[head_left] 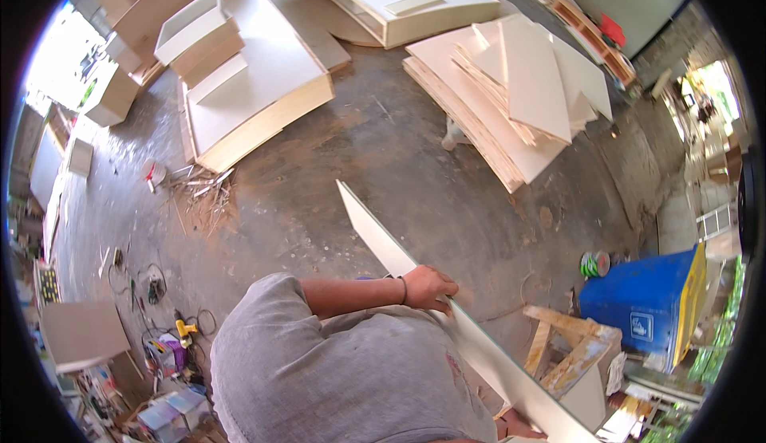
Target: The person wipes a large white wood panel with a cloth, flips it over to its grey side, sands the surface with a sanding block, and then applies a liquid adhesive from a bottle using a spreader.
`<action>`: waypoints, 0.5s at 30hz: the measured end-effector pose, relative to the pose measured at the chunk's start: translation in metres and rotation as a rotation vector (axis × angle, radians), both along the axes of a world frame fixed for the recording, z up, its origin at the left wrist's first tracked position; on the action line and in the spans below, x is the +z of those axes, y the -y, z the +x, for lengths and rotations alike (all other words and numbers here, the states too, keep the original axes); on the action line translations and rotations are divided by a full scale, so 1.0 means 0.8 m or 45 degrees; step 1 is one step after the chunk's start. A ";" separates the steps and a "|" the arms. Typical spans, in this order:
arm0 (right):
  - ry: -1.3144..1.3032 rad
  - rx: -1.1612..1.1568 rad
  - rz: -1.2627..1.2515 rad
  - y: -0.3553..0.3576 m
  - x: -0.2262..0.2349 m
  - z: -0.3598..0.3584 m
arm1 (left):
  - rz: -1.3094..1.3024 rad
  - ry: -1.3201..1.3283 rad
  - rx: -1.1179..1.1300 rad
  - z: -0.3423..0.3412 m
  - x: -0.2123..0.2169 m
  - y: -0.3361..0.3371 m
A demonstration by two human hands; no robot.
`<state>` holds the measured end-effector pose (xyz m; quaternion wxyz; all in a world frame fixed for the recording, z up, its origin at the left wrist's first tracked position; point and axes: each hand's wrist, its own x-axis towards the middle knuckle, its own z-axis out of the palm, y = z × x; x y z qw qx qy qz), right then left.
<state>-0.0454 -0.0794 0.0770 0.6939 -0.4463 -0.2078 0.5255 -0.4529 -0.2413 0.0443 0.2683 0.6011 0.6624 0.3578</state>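
Observation:
A long, narrow white board (pixel 511 371) slants from the middle of the floor area down to the lower right. My left hand (pixel 431 287) is closed over the board's edge around its middle, with a dark band on the wrist. Low in the view, my right hand (pixel 519 425) is against the board's near part. The board and the picture's lower edge partly hide that hand, and its fingers barely show. My grey shirt (pixel 351 371) fills the lower middle.
Panels are stacked (pixel 511 100) at far right. A white-topped cabinet carcass (pixel 263 68) lies at far left. Beside me on the right stand a wooden sawhorse-like frame (pixel 574 331) and a blue bin (pixel 638 307). Wood scraps (pixel 209 196), a yellow drill (pixel 185 329) and cables lie left.

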 end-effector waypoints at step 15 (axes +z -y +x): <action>-0.200 1.005 -0.038 -0.183 -0.021 -0.409 | -0.070 -0.293 1.120 -0.125 0.055 0.096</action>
